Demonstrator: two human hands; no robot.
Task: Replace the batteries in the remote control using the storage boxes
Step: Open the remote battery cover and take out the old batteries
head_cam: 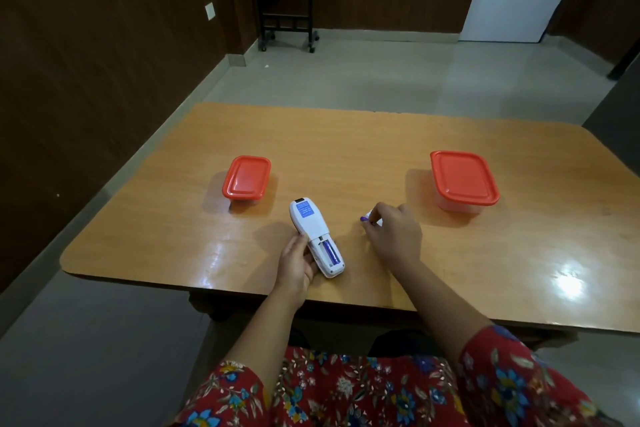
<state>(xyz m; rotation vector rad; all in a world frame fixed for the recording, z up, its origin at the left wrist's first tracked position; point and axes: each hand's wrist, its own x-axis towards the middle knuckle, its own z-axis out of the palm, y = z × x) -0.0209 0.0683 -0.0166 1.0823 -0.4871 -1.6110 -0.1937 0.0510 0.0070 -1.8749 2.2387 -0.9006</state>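
1. The tabletop [346, 149] carried everything, and I had both hands working near its near edge, so all the reaches stayed short.
2. The larger storage box [464, 180] sat beyond my right fingers and off to their right, its red lid shut. I judged it would need opening before any battery could go in or come out.
3. The smaller storage box [246, 178] stood beyond my left fingers and a little to their left, also lidded, well apart from the other, presumably to keep old and new cells separate.
4. The remote control [316, 236] lay face down on the wood, its battery bay uncovered at the end nearest me. My left hand [296, 263] cupped its left side, fingers [299, 243] wrapped along the casing, to stop it sliding while the other hand worked.
5. My right hand [393, 227] rested just right of the remote, its fingers [372, 215] pinched together on a purple battery [364, 218] close to the wood; something white showed beneath them, perhaps the bay cover, but I could not tell.
6. One purple battery in the bay [330, 251] lay beside my left fingers, with the slot next to it empty.
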